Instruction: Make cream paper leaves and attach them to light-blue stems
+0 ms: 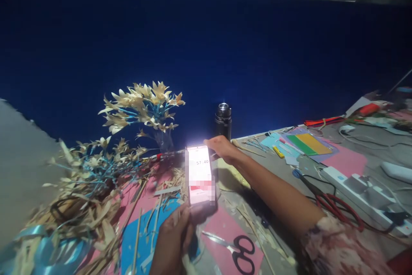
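Note:
A lit smartphone is tilted toward me over the work surface, its screen showing digits and partly blurred out. My right hand reaches across from the right and grips the phone's upper right corner. At the lower left corner, my left hand is closed with its thumb against the phone's bottom edge. Black-handled scissors lie on pink sheet below the phone. Dried strips and thin sticks surround the hands, some on a blue sheet.
Cream flowers on blue stems stand at the back left, with more flowers piled below. A dark flask stands behind the phone. On the right are a white power strip, red cable, coloured sheets and a yellow piece.

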Tool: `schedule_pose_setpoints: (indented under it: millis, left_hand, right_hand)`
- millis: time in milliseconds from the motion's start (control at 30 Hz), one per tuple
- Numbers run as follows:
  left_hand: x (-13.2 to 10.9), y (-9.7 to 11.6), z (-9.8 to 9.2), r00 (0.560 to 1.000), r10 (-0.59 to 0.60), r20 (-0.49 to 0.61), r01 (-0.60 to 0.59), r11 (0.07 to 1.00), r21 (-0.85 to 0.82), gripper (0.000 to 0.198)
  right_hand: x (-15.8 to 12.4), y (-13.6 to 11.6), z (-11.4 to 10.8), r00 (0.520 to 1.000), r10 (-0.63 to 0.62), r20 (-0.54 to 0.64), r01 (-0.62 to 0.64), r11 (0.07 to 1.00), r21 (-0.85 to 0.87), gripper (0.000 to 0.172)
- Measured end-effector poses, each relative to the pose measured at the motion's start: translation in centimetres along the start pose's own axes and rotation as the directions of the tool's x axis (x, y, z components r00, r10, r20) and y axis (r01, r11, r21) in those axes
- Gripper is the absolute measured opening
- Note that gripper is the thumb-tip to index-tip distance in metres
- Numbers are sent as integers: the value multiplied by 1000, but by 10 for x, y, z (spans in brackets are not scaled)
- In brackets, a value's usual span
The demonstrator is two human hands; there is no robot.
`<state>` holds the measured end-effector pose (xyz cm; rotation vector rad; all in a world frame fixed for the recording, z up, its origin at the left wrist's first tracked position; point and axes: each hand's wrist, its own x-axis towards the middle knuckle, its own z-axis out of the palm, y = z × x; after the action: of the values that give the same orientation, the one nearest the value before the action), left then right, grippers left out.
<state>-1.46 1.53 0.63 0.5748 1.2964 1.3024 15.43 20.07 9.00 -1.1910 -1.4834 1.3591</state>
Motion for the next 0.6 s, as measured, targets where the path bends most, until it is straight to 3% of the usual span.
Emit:
schedule_pose_setpoints:
  millis: [100, 200, 300, 400, 600]
  left_hand:
    - [7, -4, -4, 998, -63, -18, 62, 995, -73, 59]
    - [12, -11, -10, 994, -107, 38, 111, 984, -137, 52]
    - [15, -18, -13, 985, -133, 114, 151, 974, -172, 47]
    - [17, -20, -14, 973, -157, 168, 185, 969, -166, 49]
    - [22, -23, -15, 965, -199, 172, 229, 957, -177, 52]
  right_hand:
    - [28, -6, 6, 996, -63, -66, 51, 983, -177, 47]
    - [54, -11, 12, 988, -111, -108, 68, 936, -347, 29]
    - [74, -10, 16, 981, -138, -132, 60, 880, -472, 33]
    - [89, -4, 18, 977, -154, -148, 49, 837, -545, 34]
    - [111, 13, 18, 968, -192, -164, 65, 818, -572, 35]
